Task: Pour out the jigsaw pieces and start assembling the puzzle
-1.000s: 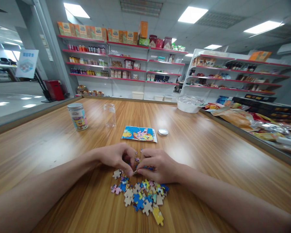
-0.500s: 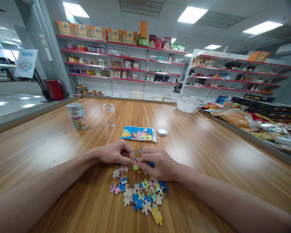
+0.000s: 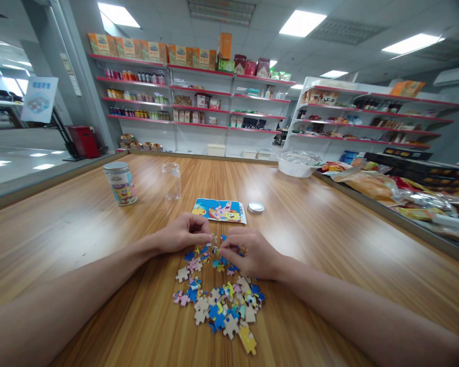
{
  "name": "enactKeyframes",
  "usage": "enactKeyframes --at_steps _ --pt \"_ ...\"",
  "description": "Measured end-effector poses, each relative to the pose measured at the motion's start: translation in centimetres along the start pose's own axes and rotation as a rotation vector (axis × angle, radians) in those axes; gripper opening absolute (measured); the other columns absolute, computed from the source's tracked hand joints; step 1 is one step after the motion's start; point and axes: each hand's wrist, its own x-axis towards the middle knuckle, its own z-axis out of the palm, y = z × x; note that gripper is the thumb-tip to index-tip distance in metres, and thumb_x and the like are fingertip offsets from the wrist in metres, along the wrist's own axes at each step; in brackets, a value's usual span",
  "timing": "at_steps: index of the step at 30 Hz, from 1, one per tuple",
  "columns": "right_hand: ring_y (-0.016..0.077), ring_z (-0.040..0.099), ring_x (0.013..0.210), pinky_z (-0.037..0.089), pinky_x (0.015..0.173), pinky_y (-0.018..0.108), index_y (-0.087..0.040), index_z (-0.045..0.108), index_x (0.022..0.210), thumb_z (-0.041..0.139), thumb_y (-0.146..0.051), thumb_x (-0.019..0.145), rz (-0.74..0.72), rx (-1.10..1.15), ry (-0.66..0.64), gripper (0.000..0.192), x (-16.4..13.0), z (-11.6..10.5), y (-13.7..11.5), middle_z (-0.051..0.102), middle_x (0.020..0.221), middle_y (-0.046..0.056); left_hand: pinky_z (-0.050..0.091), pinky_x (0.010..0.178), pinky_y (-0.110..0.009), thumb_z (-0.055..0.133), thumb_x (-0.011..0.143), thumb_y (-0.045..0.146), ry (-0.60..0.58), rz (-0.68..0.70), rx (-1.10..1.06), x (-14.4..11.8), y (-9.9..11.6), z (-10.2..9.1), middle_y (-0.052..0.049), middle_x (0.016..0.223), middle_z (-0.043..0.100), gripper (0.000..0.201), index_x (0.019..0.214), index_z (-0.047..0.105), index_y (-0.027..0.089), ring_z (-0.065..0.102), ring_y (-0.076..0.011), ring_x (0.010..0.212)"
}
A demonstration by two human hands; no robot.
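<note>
Jigsaw puzzle pieces [image 3: 230,325] lie in a loose pile on the wooden table, some picture side up and some showing plain backs. My left hand [image 3: 185,233] is pinched at the pile's far end, with a pale puzzle piece [image 3: 214,238] at its fingertips. Facing it, my right hand [image 3: 252,255] pinches a small puzzle piece [image 3: 215,250], partly hidden by the fingers. The two pieces are close together; I cannot tell whether they touch. Just beyond my hands lies a cartoon picture card [image 3: 222,210]. More pieces are partly covered by my right hand.
A round metal lid [image 3: 256,208] lies right of the card. Farther left stand a clear jar [image 3: 172,182] and a lidded cartoon-label can [image 3: 121,184]. A white bowl [image 3: 296,166] sits at the back right, near packaged snacks [image 3: 371,186]. Stocked shelves [image 3: 199,97] line the wall.
Both hands have shifted slightly away from me and up off the table pieces, uncovering several pieces below them. A pale piece now shows at the left fingertips.
</note>
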Motion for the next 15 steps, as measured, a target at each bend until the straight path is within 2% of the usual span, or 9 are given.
enactKeyframes --at_steps 4,7,11,15 --pt "0.0127 0.054 0.064 0.041 0.063 0.025 -0.014 0.067 0.071 0.058 -0.018 0.087 0.067 -0.023 0.031 0.018 0.0 0.0 0.5 0.061 0.067 0.003 0.029 0.048 -0.018 0.068 0.084 0.038 0.184 0.059 0.213 0.2 -0.7 0.4 0.004 0.057 0.05 0.03 0.074 0.065 0.01 0.039 -0.0069 0.051" --pt "0.0119 0.052 0.062 0.04 0.061 0.024 -0.014 0.067 0.073 0.06 -0.018 0.085 0.095 -0.037 0.041 0.015 -0.1 0.0 0.8 0.06 0.066 0.002 0.028 0.048 -0.019 0.067 0.085 0.03 0.284 0.165 0.447 0.3 -1.0 0.6 0.004 0.054 0.048 0.02 0.078 0.073 0.012 0.038 -0.0074 0.051" --pt "0.0106 0.049 0.058 0.036 0.057 0.023 -0.014 0.065 0.069 0.063 -0.019 0.081 0.14 -0.051 0.102 0.014 -0.2 0.0 1.1 0.057 0.062 0.0 0.033 0.053 -0.02 0.066 0.087 0.022 0.267 0.336 0.633 0.3 -1.4 0.6 0.0 0.062 0.057 0.014 0.084 0.078 0.016 0.047 -0.009 0.056" --pt "0.0096 0.046 0.055 0.032 0.053 0.022 -0.014 0.064 0.069 0.061 -0.017 0.078 0.216 -0.022 0.145 0.011 -0.3 -0.3 1.8 0.054 0.06 -0.001 0.034 0.054 -0.021 0.064 0.089 0.022 0.209 0.346 0.731 0.3 -1.8 0.4 -0.001 0.066 0.06 0.016 0.094 0.079 0.02 0.052 -0.0099 0.058"
